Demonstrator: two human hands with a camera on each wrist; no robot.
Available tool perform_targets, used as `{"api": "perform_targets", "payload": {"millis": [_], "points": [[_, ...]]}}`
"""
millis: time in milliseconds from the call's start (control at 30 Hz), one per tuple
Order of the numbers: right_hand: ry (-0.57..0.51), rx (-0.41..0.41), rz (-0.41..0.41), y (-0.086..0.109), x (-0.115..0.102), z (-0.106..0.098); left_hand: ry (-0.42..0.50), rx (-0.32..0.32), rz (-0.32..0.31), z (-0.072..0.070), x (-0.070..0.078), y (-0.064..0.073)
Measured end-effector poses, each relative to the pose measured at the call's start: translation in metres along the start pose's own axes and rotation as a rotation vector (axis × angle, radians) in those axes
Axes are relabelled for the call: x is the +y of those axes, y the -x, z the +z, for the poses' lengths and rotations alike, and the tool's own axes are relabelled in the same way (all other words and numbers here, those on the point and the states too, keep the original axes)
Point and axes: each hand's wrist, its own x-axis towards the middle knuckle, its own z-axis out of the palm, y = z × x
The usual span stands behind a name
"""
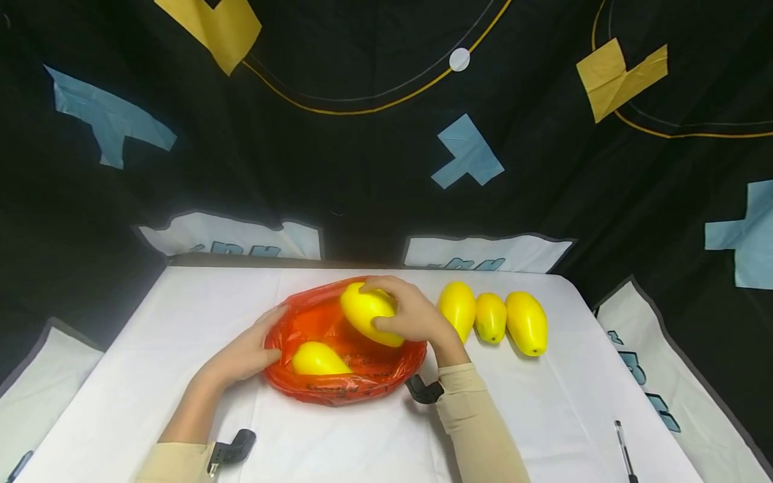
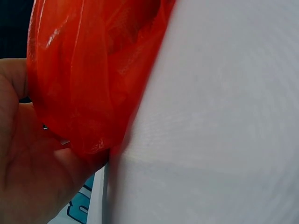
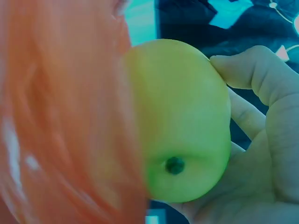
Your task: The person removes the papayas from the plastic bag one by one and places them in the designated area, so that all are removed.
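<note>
An open red plastic bag (image 1: 374, 384) sits on the white table, its rim rolled wide. My left hand (image 1: 244, 349) grips the left side of the bag, thumb toward the near side and fingers toward the far side. In the left wrist view, red film (image 2: 93, 79) lies against that hand's thumb and fingers. My right hand (image 1: 410, 315) holds a smooth yellow mango-shaped fruit (image 1: 365, 312) over the bag's right part. The right wrist view shows this fruit's dark stem spot (image 3: 175, 165), with the bag hiding its left side. Another yellow fruit (image 1: 319, 360) lies inside the bag.
Right of the bag, three yellow fruits stand in a row: one near the right wrist (image 1: 457, 308), a smaller middle fruit (image 1: 490, 318) and an outer fruit (image 1: 527, 323). A pen (image 1: 625, 451) lies at the near right. Dark cloth (image 1: 362, 181) hangs behind the table.
</note>
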Motion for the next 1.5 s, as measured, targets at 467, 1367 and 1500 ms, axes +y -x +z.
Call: {"api": "perform_targets", "payload": {"millis": [467, 1367, 1500], "points": [[-0.047, 0.215, 0.135, 0.032, -0.009, -0.032, -0.009, -0.004, 0.010, 0.001, -0.002, -0.001], [-0.050, 0.393, 0.115, 0.089, 0.004, -0.056, -0.049, -0.010, 0.045, -0.002, -0.004, -0.004], [-0.033, 0.402, 0.133, 0.097, 0.010, -0.056, -0.047, -0.011, 0.046, -0.001, -0.005, -0.003]]}}
